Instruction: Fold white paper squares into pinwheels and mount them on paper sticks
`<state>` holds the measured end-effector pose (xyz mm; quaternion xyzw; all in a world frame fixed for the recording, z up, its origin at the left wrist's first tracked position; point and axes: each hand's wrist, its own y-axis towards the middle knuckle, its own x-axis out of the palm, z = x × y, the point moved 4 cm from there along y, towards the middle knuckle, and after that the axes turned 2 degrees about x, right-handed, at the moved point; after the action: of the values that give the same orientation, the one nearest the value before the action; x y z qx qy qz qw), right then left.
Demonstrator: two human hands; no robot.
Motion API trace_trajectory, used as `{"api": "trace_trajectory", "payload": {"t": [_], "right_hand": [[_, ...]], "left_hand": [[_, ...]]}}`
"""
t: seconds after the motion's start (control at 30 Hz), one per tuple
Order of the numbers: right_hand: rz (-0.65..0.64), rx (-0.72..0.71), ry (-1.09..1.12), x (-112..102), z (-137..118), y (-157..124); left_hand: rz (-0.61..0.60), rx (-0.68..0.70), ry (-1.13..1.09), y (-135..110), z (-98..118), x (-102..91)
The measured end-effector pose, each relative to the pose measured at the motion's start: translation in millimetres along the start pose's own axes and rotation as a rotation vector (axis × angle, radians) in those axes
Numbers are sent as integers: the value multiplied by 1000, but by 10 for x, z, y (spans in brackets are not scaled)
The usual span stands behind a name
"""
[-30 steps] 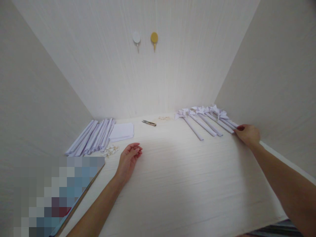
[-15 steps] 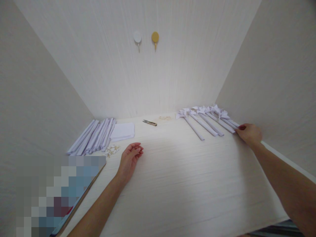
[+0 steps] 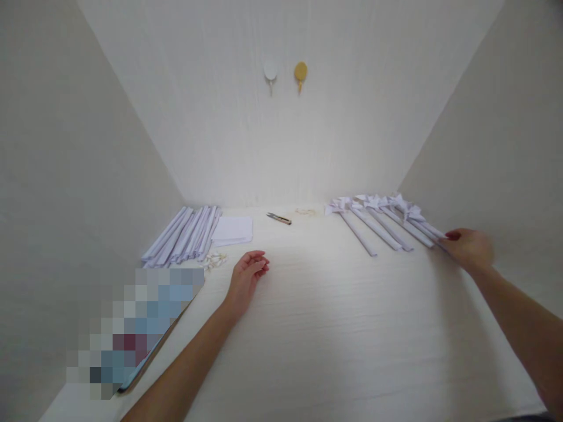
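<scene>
At the right wall my right hand (image 3: 470,249) pinches the lower end of a rolled-paper stick belonging to a white paper pinwheel (image 3: 410,212). It lies at the right end of a row of similar paper pinwheels (image 3: 358,231), their folded heads toward the back wall. My left hand (image 3: 248,278) rests over the middle-left of the table, fingers loosely curled, with nothing seen in it. Nearest to it is a heap of small whitish pieces (image 3: 214,260). Behind that heap lie a stack of square white paper (image 3: 233,230) and a bundle of rolled-paper sticks (image 3: 182,237).
Small thread snips (image 3: 279,218) lie near the back edge, beside a few thin tan bits (image 3: 305,211). A flat, pixelated object (image 3: 167,310) occupies the left front. White and yellow hooks (image 3: 300,73) hang on the back wall. Walls close in the table (image 3: 308,328) on both sides.
The whole view has shifted, so things appear farther right. My right hand stays at the stick's end, slightly blurred; my left hand keeps its loose curl.
</scene>
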<state>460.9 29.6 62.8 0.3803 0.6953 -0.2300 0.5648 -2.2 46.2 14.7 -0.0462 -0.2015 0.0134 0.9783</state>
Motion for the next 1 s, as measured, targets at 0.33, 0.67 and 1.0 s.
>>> {"api": "trace_trajectory", "payload": {"t": [0.33,0.67,1.0], "right_hand": [[87,-326,166,-223,-785,-515],[-69,-1220,70,312,-1878,-2403],[-129,-1309,131,505,-2022,-2896]], "left_hand": [[-58,39,65,65,-40,-4],[65,358,918,95,62,49],[21,460,1613,594,854,-422]]}}
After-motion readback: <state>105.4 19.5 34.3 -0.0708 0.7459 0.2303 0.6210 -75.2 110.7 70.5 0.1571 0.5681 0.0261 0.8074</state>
